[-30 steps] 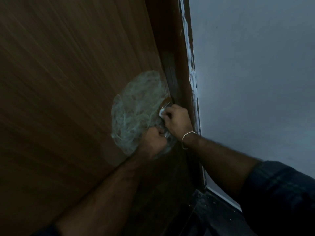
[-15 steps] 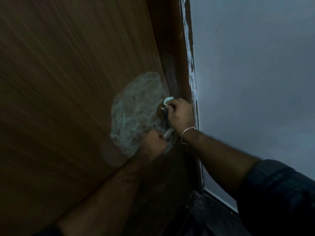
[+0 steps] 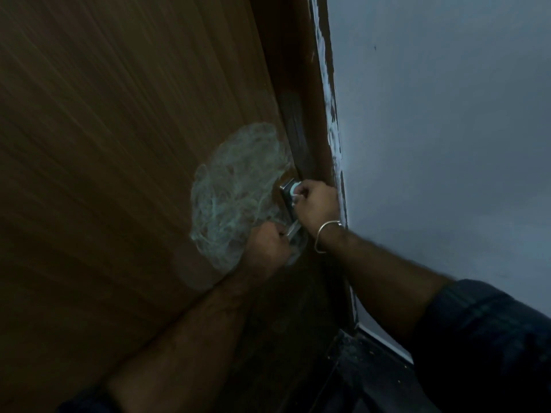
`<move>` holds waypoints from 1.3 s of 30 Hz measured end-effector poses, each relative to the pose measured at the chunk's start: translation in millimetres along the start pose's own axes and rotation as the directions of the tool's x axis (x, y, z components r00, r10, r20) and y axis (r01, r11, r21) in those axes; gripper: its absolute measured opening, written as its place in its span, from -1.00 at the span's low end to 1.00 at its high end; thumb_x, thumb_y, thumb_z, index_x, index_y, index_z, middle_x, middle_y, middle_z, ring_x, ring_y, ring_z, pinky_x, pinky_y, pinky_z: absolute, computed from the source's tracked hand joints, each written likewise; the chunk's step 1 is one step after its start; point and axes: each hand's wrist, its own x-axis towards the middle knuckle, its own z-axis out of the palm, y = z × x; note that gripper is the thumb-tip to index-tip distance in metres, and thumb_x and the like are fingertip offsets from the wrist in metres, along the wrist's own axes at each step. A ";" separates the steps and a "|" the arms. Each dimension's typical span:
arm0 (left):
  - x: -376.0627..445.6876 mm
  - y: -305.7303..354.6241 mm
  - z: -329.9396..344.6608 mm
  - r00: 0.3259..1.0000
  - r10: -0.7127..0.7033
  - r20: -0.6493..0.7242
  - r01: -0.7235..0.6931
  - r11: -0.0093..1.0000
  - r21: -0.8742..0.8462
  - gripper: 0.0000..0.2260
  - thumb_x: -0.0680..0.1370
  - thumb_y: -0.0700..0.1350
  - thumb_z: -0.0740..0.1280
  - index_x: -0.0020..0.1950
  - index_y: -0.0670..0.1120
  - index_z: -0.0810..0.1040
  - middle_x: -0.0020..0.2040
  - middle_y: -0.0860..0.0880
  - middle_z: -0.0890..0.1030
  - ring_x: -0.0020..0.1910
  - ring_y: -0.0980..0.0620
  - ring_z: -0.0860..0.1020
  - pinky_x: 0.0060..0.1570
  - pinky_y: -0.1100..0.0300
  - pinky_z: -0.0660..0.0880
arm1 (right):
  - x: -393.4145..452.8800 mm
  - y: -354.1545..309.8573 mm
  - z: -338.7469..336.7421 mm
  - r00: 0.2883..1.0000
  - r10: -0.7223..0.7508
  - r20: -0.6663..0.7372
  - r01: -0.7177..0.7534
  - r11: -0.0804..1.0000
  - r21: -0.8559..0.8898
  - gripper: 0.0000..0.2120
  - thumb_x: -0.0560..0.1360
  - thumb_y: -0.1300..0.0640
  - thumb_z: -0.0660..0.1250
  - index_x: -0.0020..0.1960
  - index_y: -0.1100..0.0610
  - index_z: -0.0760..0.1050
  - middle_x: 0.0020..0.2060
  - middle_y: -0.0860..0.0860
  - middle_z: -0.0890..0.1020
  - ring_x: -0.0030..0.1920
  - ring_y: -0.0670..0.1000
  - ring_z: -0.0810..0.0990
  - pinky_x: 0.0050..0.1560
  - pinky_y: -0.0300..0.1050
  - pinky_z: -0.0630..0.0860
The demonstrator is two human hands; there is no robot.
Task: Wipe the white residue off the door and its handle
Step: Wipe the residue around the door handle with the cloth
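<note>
Brown wood-grain door (image 3: 119,144) carries a round patch of smeared white residue (image 3: 235,198) near its right edge, beside the silver metal lever handle (image 3: 288,192). Left hand (image 3: 267,248) grips the handle's lower end, fingers curled round it. Right hand (image 3: 317,202), silver bangle (image 3: 326,234) on wrist, pinches a small white cloth wad (image 3: 295,189) against the handle's top. Grey wall (image 3: 447,144) at right.
</note>
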 end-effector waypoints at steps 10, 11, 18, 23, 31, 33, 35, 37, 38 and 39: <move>-1.4 6.3 -7.1 1.000 0.014 -0.003 -0.014 1.000 0.015 -0.79 0.52 -0.20 0.28 0.04 -0.11 0.69 -0.04 -0.09 0.70 -0.03 -0.04 0.64 -0.20 0.35 0.38 | -6.3 3.2 5.4 0.995 -0.088 0.046 0.090 0.995 -0.035 -0.84 0.50 0.19 0.36 0.06 0.10 0.64 0.08 0.06 0.67 0.10 0.07 0.62 0.20 0.01 0.55; -0.7 6.8 -6.8 1.000 0.006 -0.004 -0.006 1.000 0.014 -0.80 0.52 -0.20 0.29 0.03 -0.11 0.69 -0.05 -0.08 0.70 -0.04 -0.04 0.64 -0.21 0.34 0.38 | -8.5 4.4 5.8 0.996 -0.074 0.049 0.076 0.996 -0.043 -0.84 0.50 0.19 0.37 0.05 0.09 0.65 0.09 0.06 0.67 0.11 0.07 0.62 0.19 0.02 0.55; -2.0 7.8 -8.0 1.000 0.006 0.010 -0.007 0.997 0.070 -0.82 0.54 -0.21 0.28 0.00 -0.13 0.67 -0.05 -0.09 0.68 -0.07 -0.05 0.63 -0.17 0.25 0.45 | -10.1 14.7 2.3 0.989 -0.123 0.078 0.118 0.991 0.067 -0.86 0.49 0.22 0.38 0.01 0.08 0.66 -0.04 -0.04 0.68 -0.05 -0.12 0.60 -0.01 -0.37 0.49; 1.9 6.4 -6.9 1.000 -0.017 0.019 0.016 0.998 0.067 -0.84 0.53 -0.19 0.31 0.02 -0.10 0.67 -0.05 -0.06 0.68 -0.23 0.10 0.53 -0.31 0.32 0.40 | -48.3 70.2 5.7 0.881 0.469 -0.064 -0.380 0.782 0.495 -0.91 0.49 0.24 0.39 -0.01 0.13 0.59 -0.11 0.06 0.65 -0.15 -0.01 0.61 -0.12 -0.33 0.53; 2.7 5.3 -12.0 0.999 0.027 0.036 -0.030 0.994 0.106 -0.80 0.58 -0.09 0.28 0.04 -0.13 0.67 -0.11 -0.07 0.66 -0.23 0.03 0.57 -0.33 0.29 0.45 | -42.0 29.2 40.9 0.829 0.441 0.344 -0.468 0.207 0.859 -0.75 0.48 0.35 0.38 0.15 0.35 0.55 -0.02 0.21 0.66 -0.04 0.12 0.64 0.11 0.07 0.58; 3.3 5.2 -12.2 0.999 0.043 0.012 -0.044 0.993 0.111 -0.80 0.57 -0.11 0.28 0.03 -0.14 0.67 -0.09 -0.09 0.68 -0.22 0.02 0.58 -0.28 0.25 0.43 | -44.2 28.7 42.6 0.834 0.446 0.326 -0.446 0.196 0.873 -0.79 0.47 0.34 0.39 0.10 0.34 0.57 -0.08 0.18 0.67 -0.09 0.08 0.64 0.08 0.05 0.57; 2.3 6.5 -11.6 0.998 0.058 0.011 -0.059 0.992 0.108 -0.80 0.56 -0.13 0.28 0.02 -0.14 0.68 -0.10 -0.10 0.68 -0.20 -0.01 0.59 -0.28 0.27 0.39 | -42.5 29.3 47.9 0.836 0.454 0.308 -0.419 0.167 0.892 -0.81 0.48 0.34 0.38 0.09 0.34 0.57 -0.11 0.16 0.66 -0.10 0.07 0.62 0.10 0.04 0.56; 2.3 5.9 -11.5 0.999 0.046 0.019 -0.047 0.994 0.098 -0.81 0.55 -0.15 0.29 0.03 -0.14 0.68 -0.08 -0.10 0.68 -0.18 -0.01 0.60 -0.26 0.26 0.41 | -39.0 30.6 52.5 0.841 0.443 0.310 -0.401 0.127 0.907 -0.75 0.51 0.34 0.34 0.18 0.39 0.52 -0.07 0.18 0.64 -0.06 0.09 0.60 0.16 0.05 0.53; 2.1 6.1 -11.9 0.999 0.044 0.017 -0.045 0.994 0.095 -0.81 0.54 -0.15 0.30 0.04 -0.14 0.68 -0.07 -0.10 0.68 -0.16 -0.01 0.61 -0.24 0.25 0.43 | -37.1 33.1 53.2 0.839 0.438 0.321 -0.410 0.123 0.904 -0.73 0.52 0.34 0.32 0.21 0.39 0.50 -0.06 0.18 0.63 -0.05 0.08 0.60 0.15 0.04 0.53; 2.6 6.5 -12.2 0.999 0.045 0.019 -0.046 0.995 0.094 -0.82 0.54 -0.16 0.30 0.03 -0.15 0.67 -0.07 -0.10 0.68 -0.13 -0.02 0.62 -0.23 0.24 0.44 | -35.8 38.0 52.0 0.836 0.434 0.336 -0.429 0.137 0.893 -0.73 0.54 0.34 0.30 0.22 0.39 0.49 -0.07 0.17 0.63 -0.08 0.07 0.60 0.10 0.00 0.55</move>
